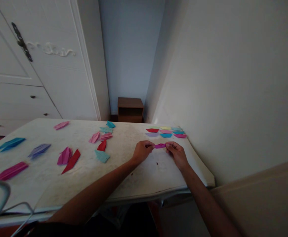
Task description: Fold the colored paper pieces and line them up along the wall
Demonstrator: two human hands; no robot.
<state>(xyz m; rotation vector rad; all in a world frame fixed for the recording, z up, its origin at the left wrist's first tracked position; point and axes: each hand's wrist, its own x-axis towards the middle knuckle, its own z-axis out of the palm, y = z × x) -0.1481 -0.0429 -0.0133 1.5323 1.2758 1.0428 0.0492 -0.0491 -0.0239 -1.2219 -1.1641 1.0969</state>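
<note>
Between my two hands a small folded magenta paper boat [160,145] is held by its ends, over the right part of the table. My left hand [143,150] pinches its left end, and my right hand [177,154] pinches the right end. Just beyond the hands, several folded paper boats lie in rows, among them a red boat [152,130], a blue boat [166,135] and a magenta boat [180,135]. The fingertips hide the very ends of the held paper.
Several folded papers lie scattered on the white table [120,144], including a red one [71,162], a light blue one [102,156] and a purple one [39,150]. A wall [222,82] borders the right side. Metal tubing [4,194] stands at the lower left.
</note>
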